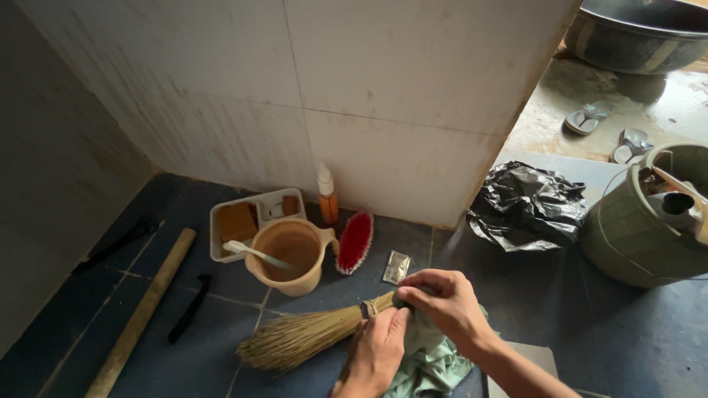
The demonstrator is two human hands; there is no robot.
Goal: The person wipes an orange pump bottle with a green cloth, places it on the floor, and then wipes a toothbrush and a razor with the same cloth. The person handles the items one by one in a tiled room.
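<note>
A straw hand broom (302, 337) lies on the dark tiled floor, bristles pointing left. Its handle end is wrapped in a pale green cloth (430, 360). My left hand (376, 354) grips the wrapped handle from below. My right hand (446, 302) closes over the top of the cloth at the broom's bound neck. Both hands are low in the middle of the head view.
A tan jug (291, 254) with a white spoon stands by a white tray (247, 221), an orange bottle (327, 195) and a red brush (355, 242). A foil sachet (396, 267), black bag (527, 206), green bucket (641, 228) and wooden pole (144, 313) surround me.
</note>
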